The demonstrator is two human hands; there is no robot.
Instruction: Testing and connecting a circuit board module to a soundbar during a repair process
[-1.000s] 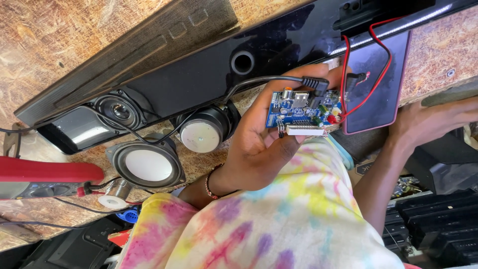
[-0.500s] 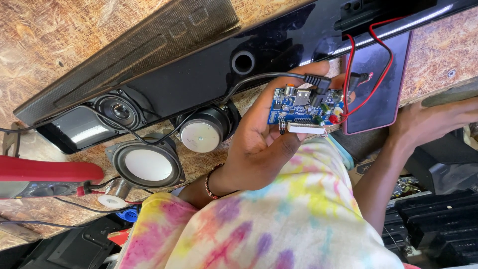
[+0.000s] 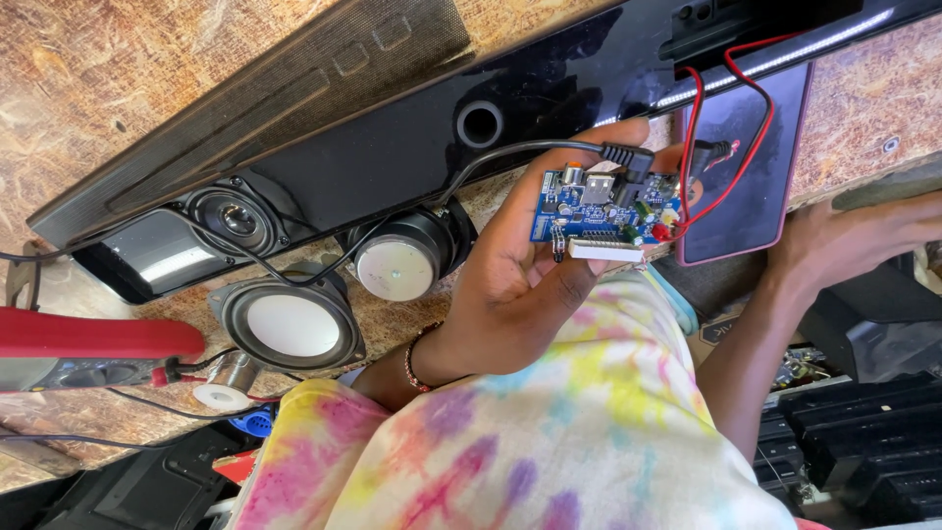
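- Since a second ago my left hand point(image 3: 510, 285) has nudged the blue circuit board point(image 3: 603, 211) slightly toward 3 o'clock; little else moved.
- My grip is closed around the board, black cable point(image 3: 510, 157) and red wires point(image 3: 731, 147) attached.
- My right hand point(image 3: 854, 245), at 3 o'clock, rests flat; its grip I cannot tell.
- The black soundbar housing point(image 3: 412, 128) on the bench point(image 3: 78, 59) holds one speaker point(image 3: 231, 216); two loose speakers point(image 3: 289, 324) lie beside it.

Landmark: blue circuit board point(image 3: 603, 208), held in the left hand point(image 3: 520, 285).
Above the board: long black speaker housing point(image 3: 471, 108) blocks the way.
Right of the board: red wires point(image 3: 731, 128) loop over a phone point(image 3: 746, 186); tight.
Left of the board: loose speaker drivers point(image 3: 402, 260) and black cables crowd the wooden table point(image 3: 118, 59).
Far right of the board: right hand point(image 3: 854, 245) rests near black parts point(image 3: 863, 442).
Below the board: the tie-dye sleeve point(image 3: 530, 432) fills the room.
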